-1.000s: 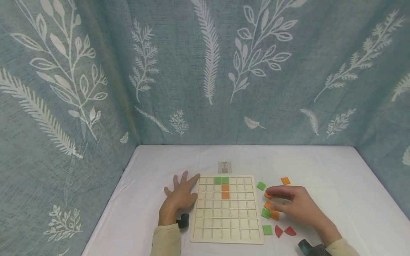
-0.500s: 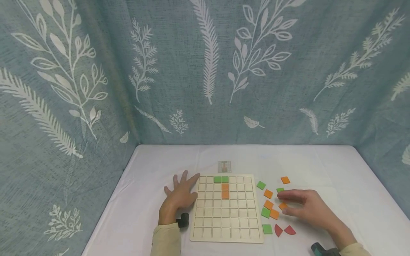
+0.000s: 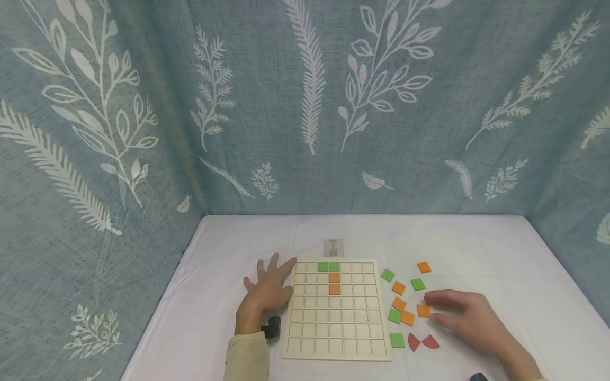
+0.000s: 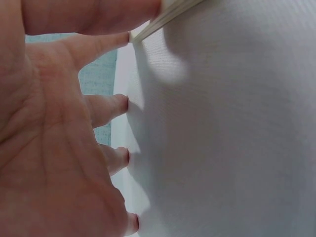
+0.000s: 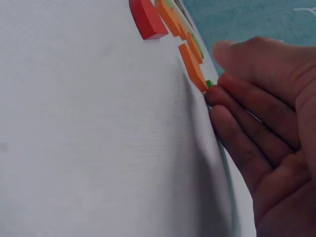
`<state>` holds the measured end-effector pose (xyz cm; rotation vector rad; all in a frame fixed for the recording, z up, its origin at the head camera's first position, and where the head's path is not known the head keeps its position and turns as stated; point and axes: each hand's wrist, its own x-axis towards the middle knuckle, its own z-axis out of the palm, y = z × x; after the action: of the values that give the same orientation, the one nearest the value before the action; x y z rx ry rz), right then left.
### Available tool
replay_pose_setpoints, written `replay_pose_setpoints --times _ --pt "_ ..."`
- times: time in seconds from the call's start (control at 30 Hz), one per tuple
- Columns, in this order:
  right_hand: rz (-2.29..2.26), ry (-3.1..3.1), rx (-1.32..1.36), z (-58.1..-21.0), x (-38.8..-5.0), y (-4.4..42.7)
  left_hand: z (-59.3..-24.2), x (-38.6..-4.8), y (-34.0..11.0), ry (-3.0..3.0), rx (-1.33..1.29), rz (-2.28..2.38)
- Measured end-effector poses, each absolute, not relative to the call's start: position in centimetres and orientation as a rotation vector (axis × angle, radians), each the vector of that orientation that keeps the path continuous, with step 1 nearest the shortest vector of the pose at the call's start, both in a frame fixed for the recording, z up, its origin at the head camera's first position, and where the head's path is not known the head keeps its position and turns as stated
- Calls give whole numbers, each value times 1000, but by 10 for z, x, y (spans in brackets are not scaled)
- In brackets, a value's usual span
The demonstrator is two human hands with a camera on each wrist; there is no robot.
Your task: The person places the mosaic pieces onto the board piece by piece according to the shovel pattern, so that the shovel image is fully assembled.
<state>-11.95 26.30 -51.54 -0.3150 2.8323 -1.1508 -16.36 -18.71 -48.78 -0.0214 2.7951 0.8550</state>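
Observation:
A pale wooden grid board (image 3: 314, 317) lies on the white table, with two green squares (image 3: 329, 267) in its top row and two orange squares (image 3: 335, 283) stacked below. My left hand (image 3: 269, 291) is spread, thumb and index finger touching the board's left edge (image 4: 170, 17); in the left wrist view the other fingertips rest on the cloth. Right of the board, my right hand (image 3: 472, 315) has its fingers extended beside a loose orange square (image 3: 423, 310), holding nothing. That orange piece (image 5: 192, 68) shows near the fingertips in the right wrist view.
Loose green squares (image 3: 418, 284) and orange squares (image 3: 398, 288) lie right of the board, with two red wedge pieces (image 3: 431, 342) nearer the front. A small patterned card (image 3: 333, 247) lies behind the board. A patterned blue curtain (image 3: 267, 106) hangs beyond the table.
My right hand has moved to the right, away from the board. A green square and an orange square, previously hidden under it, now show on the cloth. My left hand stays put.

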Motion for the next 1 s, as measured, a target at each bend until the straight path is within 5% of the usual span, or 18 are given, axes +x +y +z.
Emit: replay_pose_setpoints --times 1.0 --pt "-1107 3047 -385 -524 -111 256 -489 -163 -188 2781 -37 882"
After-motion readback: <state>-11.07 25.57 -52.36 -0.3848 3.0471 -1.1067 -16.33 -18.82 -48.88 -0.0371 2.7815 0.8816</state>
